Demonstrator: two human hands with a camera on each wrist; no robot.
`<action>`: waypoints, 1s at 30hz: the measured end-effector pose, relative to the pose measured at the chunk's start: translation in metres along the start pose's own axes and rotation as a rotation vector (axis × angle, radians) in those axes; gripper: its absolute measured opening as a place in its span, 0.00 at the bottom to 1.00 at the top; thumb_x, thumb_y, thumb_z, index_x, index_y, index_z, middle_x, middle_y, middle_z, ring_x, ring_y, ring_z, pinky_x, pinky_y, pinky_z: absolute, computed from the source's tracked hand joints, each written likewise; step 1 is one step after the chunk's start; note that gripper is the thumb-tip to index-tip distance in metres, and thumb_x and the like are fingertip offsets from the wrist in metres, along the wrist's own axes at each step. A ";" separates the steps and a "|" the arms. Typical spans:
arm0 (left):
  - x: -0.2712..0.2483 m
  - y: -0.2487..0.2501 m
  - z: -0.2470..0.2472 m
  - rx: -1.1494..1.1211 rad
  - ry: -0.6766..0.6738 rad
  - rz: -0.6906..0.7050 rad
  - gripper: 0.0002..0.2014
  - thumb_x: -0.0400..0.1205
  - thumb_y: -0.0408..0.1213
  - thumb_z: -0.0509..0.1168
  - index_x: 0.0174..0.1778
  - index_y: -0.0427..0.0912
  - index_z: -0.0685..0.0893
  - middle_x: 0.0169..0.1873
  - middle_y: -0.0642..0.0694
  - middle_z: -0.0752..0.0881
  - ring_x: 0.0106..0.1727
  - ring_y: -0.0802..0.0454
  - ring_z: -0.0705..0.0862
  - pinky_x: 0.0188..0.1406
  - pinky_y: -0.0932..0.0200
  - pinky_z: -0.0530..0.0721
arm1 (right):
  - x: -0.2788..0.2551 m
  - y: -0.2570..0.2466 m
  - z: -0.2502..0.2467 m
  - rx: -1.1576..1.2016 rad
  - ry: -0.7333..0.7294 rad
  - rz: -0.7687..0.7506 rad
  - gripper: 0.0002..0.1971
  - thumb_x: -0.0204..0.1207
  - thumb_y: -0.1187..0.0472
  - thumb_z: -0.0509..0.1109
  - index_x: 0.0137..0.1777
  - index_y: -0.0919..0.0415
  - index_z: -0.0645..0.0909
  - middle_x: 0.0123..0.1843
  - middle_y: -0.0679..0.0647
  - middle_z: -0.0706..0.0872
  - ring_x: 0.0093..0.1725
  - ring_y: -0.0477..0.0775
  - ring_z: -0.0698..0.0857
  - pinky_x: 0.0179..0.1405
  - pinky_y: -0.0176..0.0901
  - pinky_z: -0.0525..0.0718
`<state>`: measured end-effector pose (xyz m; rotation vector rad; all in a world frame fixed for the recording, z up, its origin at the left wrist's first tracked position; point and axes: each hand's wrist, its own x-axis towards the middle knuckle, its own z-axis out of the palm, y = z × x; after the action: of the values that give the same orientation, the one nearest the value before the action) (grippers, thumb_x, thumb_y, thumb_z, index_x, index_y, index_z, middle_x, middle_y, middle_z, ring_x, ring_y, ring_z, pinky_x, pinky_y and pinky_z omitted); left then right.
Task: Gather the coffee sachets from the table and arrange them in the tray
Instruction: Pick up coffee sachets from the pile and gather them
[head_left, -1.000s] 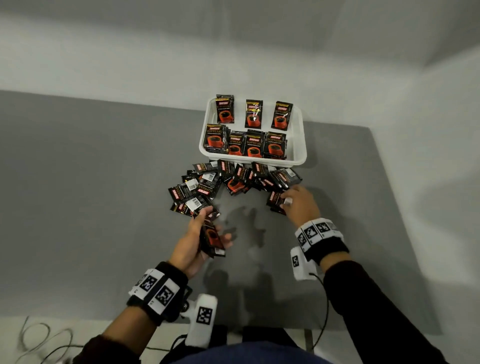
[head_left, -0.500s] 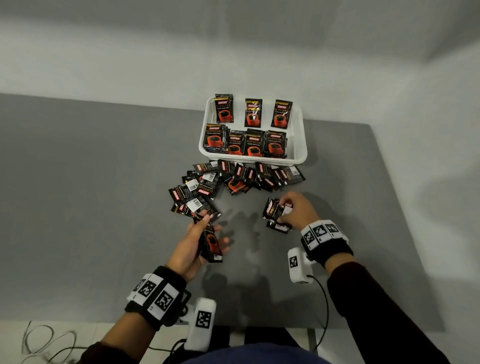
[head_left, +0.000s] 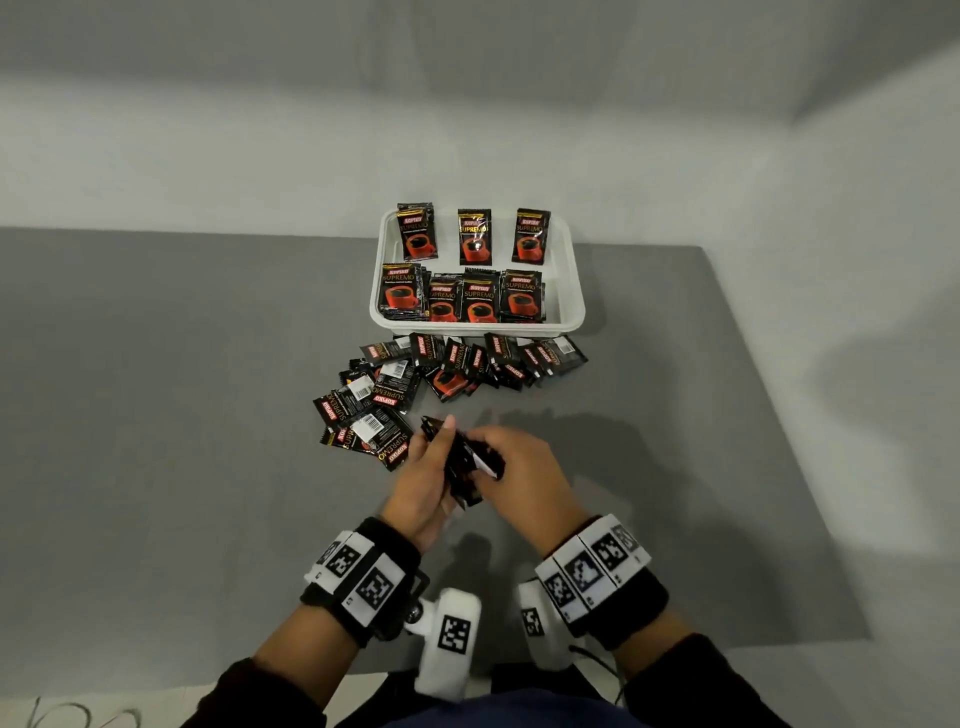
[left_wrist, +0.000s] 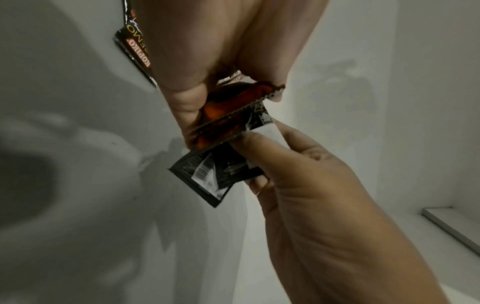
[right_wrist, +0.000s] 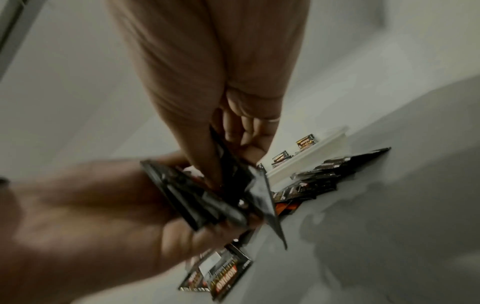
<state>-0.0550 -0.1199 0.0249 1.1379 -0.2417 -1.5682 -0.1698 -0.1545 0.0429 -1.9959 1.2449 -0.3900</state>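
Hands: left hand and right hand both clasp one bundle of sachets.
Tray: straight ahead, beyond loose sachets on desk.

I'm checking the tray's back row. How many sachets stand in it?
3: back-row sachets at left, middle and right of the tray. More may hide behind.

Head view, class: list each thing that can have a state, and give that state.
White plastic tray: partly filled, sachets in two rows.
Loose black-and-red coffee sachets: scattered on grey table, overlapping.
Held sachets: lifted, between both hands.
Left hand: gripping held sachets.
Right hand: pinching held sachets.
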 end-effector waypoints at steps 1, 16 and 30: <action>0.001 0.000 -0.001 -0.003 0.004 -0.004 0.16 0.85 0.44 0.56 0.64 0.37 0.69 0.42 0.38 0.81 0.37 0.47 0.84 0.25 0.60 0.87 | -0.001 0.000 -0.001 0.028 -0.018 0.013 0.22 0.68 0.67 0.75 0.64 0.57 0.82 0.56 0.52 0.88 0.55 0.47 0.85 0.53 0.25 0.75; -0.003 0.006 -0.034 0.107 0.029 0.070 0.21 0.84 0.32 0.53 0.71 0.56 0.68 0.46 0.41 0.82 0.38 0.46 0.87 0.39 0.52 0.87 | 0.003 0.008 -0.018 0.547 -0.066 0.347 0.17 0.74 0.75 0.69 0.63 0.70 0.80 0.53 0.67 0.88 0.33 0.55 0.87 0.34 0.38 0.88; -0.029 0.008 -0.102 -0.185 0.134 0.029 0.16 0.74 0.45 0.64 0.58 0.54 0.80 0.38 0.44 0.86 0.29 0.53 0.83 0.29 0.57 0.86 | 0.048 -0.016 0.036 0.328 -0.160 0.292 0.14 0.80 0.63 0.65 0.65 0.58 0.74 0.58 0.54 0.85 0.46 0.50 0.87 0.41 0.37 0.83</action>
<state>0.0249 -0.0568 -0.0063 1.0841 -0.0231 -1.4498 -0.1151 -0.1771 0.0238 -1.5134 1.2571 -0.2647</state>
